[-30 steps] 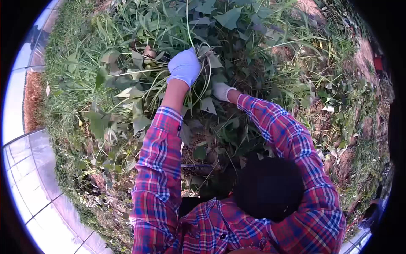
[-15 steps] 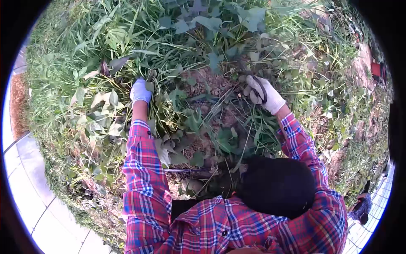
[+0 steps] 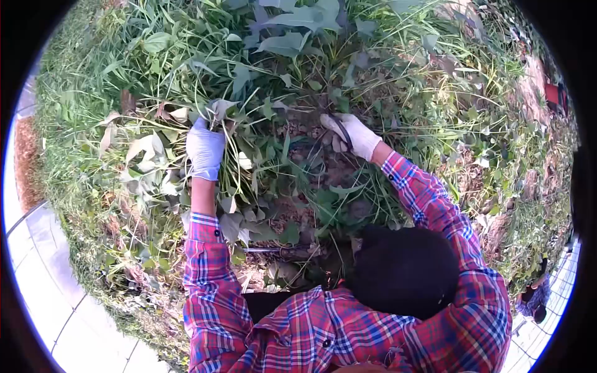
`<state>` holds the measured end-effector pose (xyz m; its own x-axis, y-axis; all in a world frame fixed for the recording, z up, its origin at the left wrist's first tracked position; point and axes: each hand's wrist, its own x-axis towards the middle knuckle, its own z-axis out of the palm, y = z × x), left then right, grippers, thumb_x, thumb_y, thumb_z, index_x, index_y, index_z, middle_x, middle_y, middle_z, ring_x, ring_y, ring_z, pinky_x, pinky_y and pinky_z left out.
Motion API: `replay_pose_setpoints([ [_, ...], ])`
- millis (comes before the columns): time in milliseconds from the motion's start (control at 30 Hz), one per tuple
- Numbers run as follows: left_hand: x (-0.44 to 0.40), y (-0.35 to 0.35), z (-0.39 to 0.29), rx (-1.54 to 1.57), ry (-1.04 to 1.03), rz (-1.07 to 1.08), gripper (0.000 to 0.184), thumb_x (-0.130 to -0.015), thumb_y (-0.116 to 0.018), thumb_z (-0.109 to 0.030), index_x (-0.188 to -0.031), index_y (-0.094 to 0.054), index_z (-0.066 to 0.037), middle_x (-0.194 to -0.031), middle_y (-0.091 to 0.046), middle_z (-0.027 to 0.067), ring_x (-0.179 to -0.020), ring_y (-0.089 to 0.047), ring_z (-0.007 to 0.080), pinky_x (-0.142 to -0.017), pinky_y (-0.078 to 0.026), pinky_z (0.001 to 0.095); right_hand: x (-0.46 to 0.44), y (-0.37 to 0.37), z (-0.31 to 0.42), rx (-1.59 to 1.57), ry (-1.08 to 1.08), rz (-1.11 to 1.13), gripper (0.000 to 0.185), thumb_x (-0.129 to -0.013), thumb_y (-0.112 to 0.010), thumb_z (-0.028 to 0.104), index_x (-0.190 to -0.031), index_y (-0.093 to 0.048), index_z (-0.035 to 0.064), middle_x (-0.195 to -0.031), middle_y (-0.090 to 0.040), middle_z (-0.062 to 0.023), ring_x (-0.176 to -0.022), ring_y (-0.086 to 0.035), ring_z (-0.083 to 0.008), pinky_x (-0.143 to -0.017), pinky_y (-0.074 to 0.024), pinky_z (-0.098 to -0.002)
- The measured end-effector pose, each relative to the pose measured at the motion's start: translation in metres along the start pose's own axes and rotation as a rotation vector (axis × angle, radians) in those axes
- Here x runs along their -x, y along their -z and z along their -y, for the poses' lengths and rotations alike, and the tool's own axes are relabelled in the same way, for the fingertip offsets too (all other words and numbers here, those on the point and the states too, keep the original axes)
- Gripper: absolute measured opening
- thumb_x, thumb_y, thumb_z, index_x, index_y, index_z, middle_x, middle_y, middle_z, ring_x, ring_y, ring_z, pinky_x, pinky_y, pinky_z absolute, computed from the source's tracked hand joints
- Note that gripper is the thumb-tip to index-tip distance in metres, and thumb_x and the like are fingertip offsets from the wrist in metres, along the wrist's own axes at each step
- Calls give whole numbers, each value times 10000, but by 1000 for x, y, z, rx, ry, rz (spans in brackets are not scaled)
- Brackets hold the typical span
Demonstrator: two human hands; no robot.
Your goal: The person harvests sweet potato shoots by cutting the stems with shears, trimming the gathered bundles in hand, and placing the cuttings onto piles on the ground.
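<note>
My left hand [image 3: 205,149], in a pale glove, is closed around a bunch of leafy vine stems [image 3: 231,163]. Leaves stick out above the fist, and long stems trail down beside the wrist. My right hand [image 3: 353,135], in a white glove with a greyish palm side, is closed on dark-handled scissors [image 3: 342,132]. One handle loop passes over the back of the fingers. The blades point away from me and are hard to make out among the stems. Broad-leaved vines [image 3: 292,40] grow just beyond both hands, with bare soil [image 3: 298,127] between them.
Grass and weeds surround the patch. Cut or wilted leaves [image 3: 149,152] lie on the left. A thin dark rod [image 3: 277,250] lies on the ground near my body. Another person [image 3: 535,298] is at the far right edge, and a red object [image 3: 552,93] lies upper right.
My right hand has moved left, closer to the left hand, with the scissors. My left hand has turned and come slightly nearer me, raising the leafy stems.
</note>
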<state>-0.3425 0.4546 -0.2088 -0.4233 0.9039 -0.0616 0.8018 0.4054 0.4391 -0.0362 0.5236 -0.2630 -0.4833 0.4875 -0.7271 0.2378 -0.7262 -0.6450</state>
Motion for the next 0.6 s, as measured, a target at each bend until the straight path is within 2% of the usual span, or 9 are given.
replay_pose_setpoints([
  [100, 8, 1, -38, 177, -131, -8, 364, -783, -677, -252, -1139, -604, -241, -857, -671, 94, -749, -659, 266, -630, -507, 331, 29, 12, -3, -71, 91, -51, 416, -881, -564, 430, -999, -560, 31, -700, -574, -44, -473, -473, -50, -379, -320, -190],
  [200, 12, 2, -73, 134, -265, 15, 440, -757, -703, -269, -1179, -579, -247, -800, -660, 97, -681, -637, 290, -579, -493, 351, 33, 36, -31, -684, 28, 62, 573, -859, -550, 496, -1147, -506, 3, -721, -581, -61, -512, -511, -72, -394, -383, -160],
  [233, 12, 2, -86, 112, -313, 33, 464, -751, -707, -269, -1194, -569, -247, -790, -657, 103, -675, -634, 290, -577, -491, 358, 34, 41, -35, -782, 48, 182, 641, -843, -536, 535, -1182, -483, -7, -768, -601, -87, -535, -527, -96, -410, -419, -157],
  [267, 9, -4, -95, 121, -382, 16, 487, -752, -697, -299, -1215, -554, -245, -774, -652, 105, -664, -627, 296, -570, -486, 369, 34, 45, -38, -788, 48, 175, 641, -843, -536, 535, -1182, -483, -7, -768, -601, -87, -535, -527, -96, -410, -419, -157],
  [333, 0, -10, -120, -137, -388, 142, 481, -759, -675, -327, -1217, -552, -252, -755, -642, 111, -660, -621, 305, -574, -483, 385, 35, 46, -35, -963, -79, 411, 652, -843, -526, 548, -1171, -483, -13, -819, -615, -105, -555, -537, -110, -408, -414, -156],
  [433, -24, -39, -133, -186, -486, 142, 352, -760, -649, -326, -1061, -625, -144, -761, -640, 131, -698, -624, 317, -608, -493, 407, 35, 38, -29, -1034, -115, 573, 684, -850, -505, 561, -1204, -446, -21, -918, -609, -128, -622, -560, -126, -479, -473, -172],
  [500, -42, -56, -145, -158, -482, 195, 233, -772, -610, -263, -934, -646, -99, -800, -649, 148, -749, -628, 329, -664, -499, 414, 38, 34, -32, -928, -28, 460, 698, -845, -514, 563, -1215, -432, -23, -972, -596, -147, -667, -572, -143, -528, -505, -192],
  [567, -57, -68, -160, -172, -467, 309, 179, -767, -564, -179, -879, -655, -75, -821, -647, 166, -806, -628, 338, -719, -496, 424, 31, 34, -45, -1138, -229, 645, 719, -829, -532, 571, -1212, -427, -29, -996, -584, -152, -702, -578, -160, -545, -516, -205],
  [600, -65, -83, -161, -190, -514, 352, 203, -757, -591, -206, -891, -656, -67, -834, -644, 176, -816, -623, 346, -724, -496, 428, 30, 33, -45, -1158, -221, 683, 735, -819, -545, 572, -1214, -419, -35, -1025, -568, -153, -748, -576, -168, -555, -515, -201],
])
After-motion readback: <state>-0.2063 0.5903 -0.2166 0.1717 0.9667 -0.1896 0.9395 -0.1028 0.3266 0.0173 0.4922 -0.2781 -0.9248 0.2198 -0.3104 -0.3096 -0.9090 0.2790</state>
